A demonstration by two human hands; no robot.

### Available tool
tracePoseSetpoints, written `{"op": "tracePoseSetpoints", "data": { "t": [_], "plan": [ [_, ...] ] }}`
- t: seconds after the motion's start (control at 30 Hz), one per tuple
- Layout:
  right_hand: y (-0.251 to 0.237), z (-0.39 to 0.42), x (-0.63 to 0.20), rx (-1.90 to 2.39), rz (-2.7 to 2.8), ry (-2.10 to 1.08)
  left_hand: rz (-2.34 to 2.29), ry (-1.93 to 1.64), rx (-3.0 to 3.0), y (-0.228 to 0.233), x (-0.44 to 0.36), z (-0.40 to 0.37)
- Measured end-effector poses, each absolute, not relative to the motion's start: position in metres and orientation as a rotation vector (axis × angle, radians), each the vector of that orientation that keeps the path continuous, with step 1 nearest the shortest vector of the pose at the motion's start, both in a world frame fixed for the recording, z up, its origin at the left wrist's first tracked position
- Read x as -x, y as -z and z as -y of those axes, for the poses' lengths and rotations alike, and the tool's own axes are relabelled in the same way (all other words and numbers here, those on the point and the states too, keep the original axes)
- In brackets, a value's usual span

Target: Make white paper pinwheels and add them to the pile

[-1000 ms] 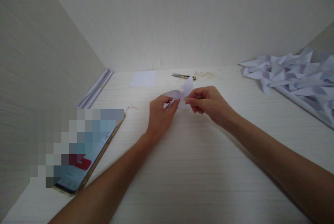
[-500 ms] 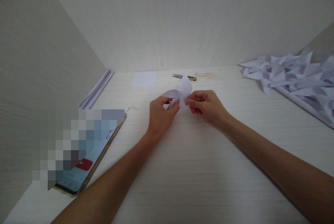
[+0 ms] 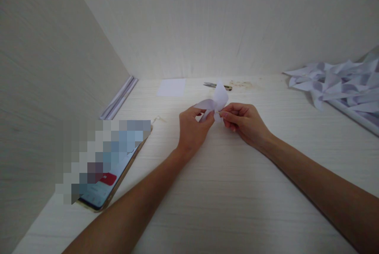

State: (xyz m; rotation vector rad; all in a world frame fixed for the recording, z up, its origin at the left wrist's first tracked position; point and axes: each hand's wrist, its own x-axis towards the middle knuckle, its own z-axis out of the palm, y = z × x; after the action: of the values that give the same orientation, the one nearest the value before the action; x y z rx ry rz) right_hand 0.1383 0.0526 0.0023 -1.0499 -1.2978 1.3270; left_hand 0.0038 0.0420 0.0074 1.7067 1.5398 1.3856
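A white paper pinwheel (image 3: pixel 220 95) with curled blades stands up between my two hands above the table. My left hand (image 3: pixel 194 125) is closed around its lower left side, thumb and fingers pinching the paper near the centre. From the right, my right hand (image 3: pixel 244 121) reaches to the same centre with thumb and forefinger pressed together. What is in that pinch is too small to make out, though a thin pale bit shows at the fingertips. Just behind the pinwheel lie thread snips (image 3: pixel 217 85), partly covered by a blade.
A white paper square (image 3: pixel 171 87) lies near the back wall. Rolled paper sticks (image 3: pixel 120 96) rest along the left wall, above a phone (image 3: pixel 115 179), partly blurred out. Paper pinwheels (image 3: pixel 334 84) are heaped at the right. Thread scraps (image 3: pixel 241 84) lie by the snips.
The whole view has shifted, so everything appears farther right. Both hands keep nearly the same hold at the pinwheel's centre.
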Motion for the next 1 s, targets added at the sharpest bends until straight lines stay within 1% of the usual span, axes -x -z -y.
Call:
{"op": "tracePoseSetpoints", "data": {
  "t": [1.0],
  "plan": [
    [0.0, -0.0501, -0.1377, 1.057, 1.248, -1.281, -1.532, -1.417, -1.695, -0.0073, -0.0048, -0.0429]
  ]
}}
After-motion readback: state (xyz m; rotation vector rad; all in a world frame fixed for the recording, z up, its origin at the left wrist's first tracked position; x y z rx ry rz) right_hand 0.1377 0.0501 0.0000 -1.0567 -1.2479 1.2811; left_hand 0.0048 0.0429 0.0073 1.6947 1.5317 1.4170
